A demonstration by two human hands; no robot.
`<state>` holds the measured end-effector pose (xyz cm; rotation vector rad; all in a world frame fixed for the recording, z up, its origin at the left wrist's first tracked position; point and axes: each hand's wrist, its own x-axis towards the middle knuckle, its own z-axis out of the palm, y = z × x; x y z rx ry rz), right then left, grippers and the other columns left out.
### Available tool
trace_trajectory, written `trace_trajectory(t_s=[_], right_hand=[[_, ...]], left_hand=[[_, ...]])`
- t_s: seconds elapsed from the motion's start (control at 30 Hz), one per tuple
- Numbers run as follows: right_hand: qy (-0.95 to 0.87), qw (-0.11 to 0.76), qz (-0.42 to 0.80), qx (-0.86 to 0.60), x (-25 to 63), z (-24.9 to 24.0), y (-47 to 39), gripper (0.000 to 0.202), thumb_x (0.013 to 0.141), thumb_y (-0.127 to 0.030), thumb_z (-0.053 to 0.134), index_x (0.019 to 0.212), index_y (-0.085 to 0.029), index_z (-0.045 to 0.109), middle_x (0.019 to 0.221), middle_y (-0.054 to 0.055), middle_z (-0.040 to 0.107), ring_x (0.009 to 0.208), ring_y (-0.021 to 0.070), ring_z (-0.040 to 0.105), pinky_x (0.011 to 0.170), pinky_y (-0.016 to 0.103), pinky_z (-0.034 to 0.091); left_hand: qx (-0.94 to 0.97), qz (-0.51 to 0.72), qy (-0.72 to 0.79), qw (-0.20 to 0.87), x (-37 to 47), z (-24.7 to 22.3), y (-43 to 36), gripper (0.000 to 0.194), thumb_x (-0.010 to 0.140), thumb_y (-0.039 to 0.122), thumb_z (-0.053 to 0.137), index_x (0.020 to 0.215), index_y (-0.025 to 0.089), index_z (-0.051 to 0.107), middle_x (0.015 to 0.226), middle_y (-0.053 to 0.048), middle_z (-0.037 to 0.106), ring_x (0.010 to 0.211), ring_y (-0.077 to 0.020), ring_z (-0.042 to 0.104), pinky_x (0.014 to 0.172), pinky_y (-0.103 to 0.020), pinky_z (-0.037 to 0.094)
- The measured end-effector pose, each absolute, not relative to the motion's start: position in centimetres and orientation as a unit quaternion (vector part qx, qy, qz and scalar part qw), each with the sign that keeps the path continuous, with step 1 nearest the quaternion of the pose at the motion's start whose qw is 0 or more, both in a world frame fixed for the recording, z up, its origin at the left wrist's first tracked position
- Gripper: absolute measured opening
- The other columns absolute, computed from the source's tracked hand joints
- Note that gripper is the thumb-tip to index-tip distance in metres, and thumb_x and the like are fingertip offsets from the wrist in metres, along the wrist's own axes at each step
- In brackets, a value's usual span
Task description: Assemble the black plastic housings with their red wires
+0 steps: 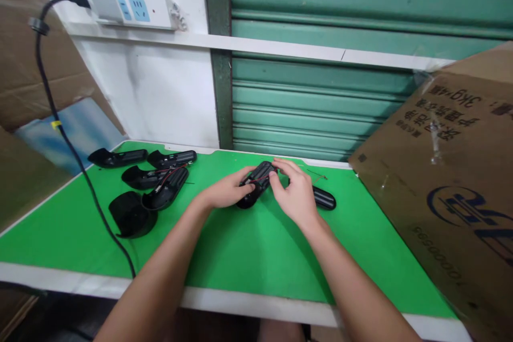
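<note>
A black plastic housing point(262, 172) with a thin red wire lies at the middle of the green table mat point(248, 246). My left hand point(228, 189) grips its lower left part, the thumb over the edge. At its upper right end, the fingers and thumb of my right hand point(294, 189) are closed around the housing and the wire. Another black part point(324, 199) lies just right of my right hand, partly hidden behind it.
Several black housings point(170, 189), some with red wires, lie at the left, near a curved black piece point(132, 215). A black cable point(74, 152) hangs across the left side from a power strip point(136, 9). A cardboard box point(441, 171) leans at the right. A thin wire point(318, 174) lies behind.
</note>
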<state>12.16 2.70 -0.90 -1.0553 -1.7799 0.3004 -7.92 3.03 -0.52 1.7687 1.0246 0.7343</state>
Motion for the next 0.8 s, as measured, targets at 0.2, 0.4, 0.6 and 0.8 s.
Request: trace_trajectory(t_s=[0.2, 0.4, 0.6, 0.8], right_hand=[[-0.717, 0.514, 0.306, -0.357, 13.1, 0.1, 2.7, 0.027, 0.091, -0.031, 0.054, 0.098, -0.022, 0.079, 0.114, 0.008, 0.078, 0.11, 0.0251, 0.071, 0.1, 0.042, 0.054], [-0.662, 0.412, 0.561, -0.278, 14.2, 1.2, 2.6, 0.045, 0.093, -0.043, 0.042, 0.109, -0.024, 0.079, 0.126, 0.005, 0.075, 0.119, 0.0266, 0.068, 0.105, 0.044, 0.05], [-0.669, 0.373, 0.599, -0.233, 14.5, 1.6, 2.2, 0.048, 0.092, -0.046, 0.041, 0.114, -0.024, 0.077, 0.137, 0.006, 0.069, 0.127, 0.0291, 0.063, 0.105, 0.046, 0.049], [-0.7, 0.479, 0.433, -0.305, 14.1, 1.0, 2.9, 0.032, 0.091, -0.041, 0.054, 0.11, -0.026, 0.077, 0.142, 0.007, 0.063, 0.127, 0.0278, 0.061, 0.093, 0.04, 0.054]], left_hand=[[0.59, 0.14, 0.338, 0.72, -6.5, 0.0, 1.5, 0.065, 0.079, 0.035, 0.073, 0.138, 0.023, 0.05, 0.102, -0.003, 0.072, 0.101, -0.0254, 0.069, 0.096, -0.04, 0.052], [0.498, 0.12, 0.31, 0.801, -5.1, -0.4, 1.0, 0.072, 0.071, 0.063, 0.081, 0.125, 0.022, 0.058, 0.092, -0.004, 0.075, 0.087, -0.0253, 0.075, 0.084, -0.038, 0.057], [0.502, 0.116, 0.352, 0.781, -4.9, -0.3, 0.6, 0.047, 0.076, 0.064, 0.077, 0.095, 0.022, 0.066, 0.065, -0.001, 0.072, 0.07, -0.0243, 0.074, 0.071, -0.037, 0.058], [0.475, 0.177, 0.365, 0.781, -4.9, -0.9, 1.2, 0.042, 0.084, 0.056, 0.072, 0.099, 0.017, 0.076, 0.082, -0.008, 0.078, 0.081, -0.0258, 0.073, 0.078, -0.037, 0.055]])
